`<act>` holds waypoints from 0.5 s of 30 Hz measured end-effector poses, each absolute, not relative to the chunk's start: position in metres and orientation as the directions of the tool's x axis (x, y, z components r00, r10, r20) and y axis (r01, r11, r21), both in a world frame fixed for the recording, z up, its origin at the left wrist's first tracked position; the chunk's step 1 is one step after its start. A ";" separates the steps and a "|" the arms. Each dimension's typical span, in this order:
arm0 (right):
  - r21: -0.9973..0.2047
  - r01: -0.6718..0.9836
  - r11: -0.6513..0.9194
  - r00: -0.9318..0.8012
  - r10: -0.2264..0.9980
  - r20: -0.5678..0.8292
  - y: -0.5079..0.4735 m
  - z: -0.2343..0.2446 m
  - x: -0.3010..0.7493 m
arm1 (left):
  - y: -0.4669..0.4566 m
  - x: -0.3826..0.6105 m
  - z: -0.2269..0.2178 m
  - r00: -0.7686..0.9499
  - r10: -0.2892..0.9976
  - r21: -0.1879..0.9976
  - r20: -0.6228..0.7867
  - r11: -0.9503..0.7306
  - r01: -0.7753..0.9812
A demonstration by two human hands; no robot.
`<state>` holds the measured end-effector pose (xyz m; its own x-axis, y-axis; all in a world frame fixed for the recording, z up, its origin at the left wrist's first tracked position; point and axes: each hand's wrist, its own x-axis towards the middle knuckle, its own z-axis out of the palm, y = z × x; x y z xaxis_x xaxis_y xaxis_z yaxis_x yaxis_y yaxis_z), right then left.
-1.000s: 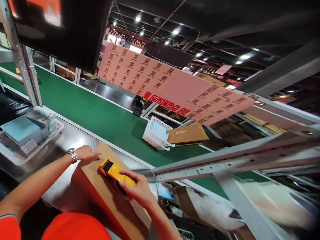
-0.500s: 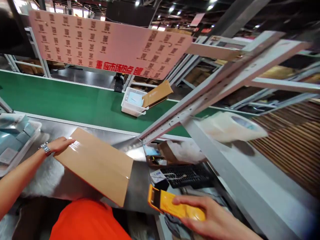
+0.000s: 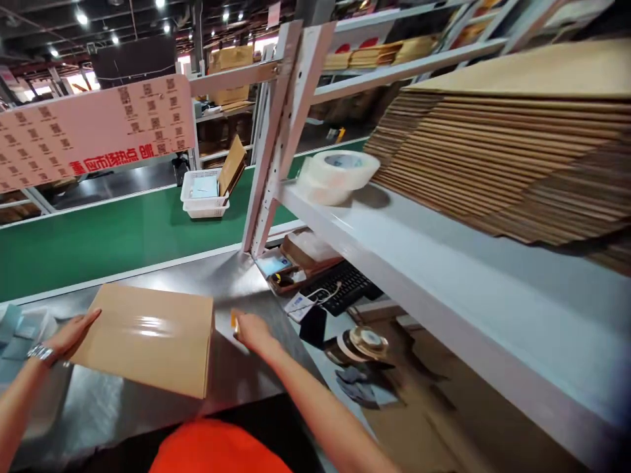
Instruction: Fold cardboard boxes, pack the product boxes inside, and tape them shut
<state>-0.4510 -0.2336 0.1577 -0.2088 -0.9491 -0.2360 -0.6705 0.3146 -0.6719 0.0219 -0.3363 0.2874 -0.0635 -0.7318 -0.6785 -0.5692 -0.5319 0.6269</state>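
A closed brown cardboard box (image 3: 148,338) with clear tape along its top lies on the steel worktable (image 3: 236,276). My left hand (image 3: 71,332), a metal watch on the wrist, rests flat and open against the box's left end. My right hand (image 3: 251,328) sits just right of the box, fingers closed on a yellow tape dispenser (image 3: 234,323); only a sliver of the dispenser shows past my fingers.
A green conveyor belt (image 3: 98,240) runs behind the table with a white basket (image 3: 203,197) and cardboard on it. A grey shelf (image 3: 419,263) to the right carries tape rolls (image 3: 340,172) and stacked flat cardboard (image 3: 517,144). A keyboard (image 3: 342,289) and another tape roll (image 3: 362,341) lie under it.
My head has turned right, bringing the shelf into view. My right hand carried the yellow dispenser off the box top, swung out to the right, and came back beside the box. The left hand stayed on the box.
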 end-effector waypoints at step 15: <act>-0.927 -0.317 -0.203 -0.117 -0.961 0.250 -0.208 0.143 -0.386 | -0.331 0.015 0.291 0.042 -0.708 0.610 -0.705 -0.636 -0.473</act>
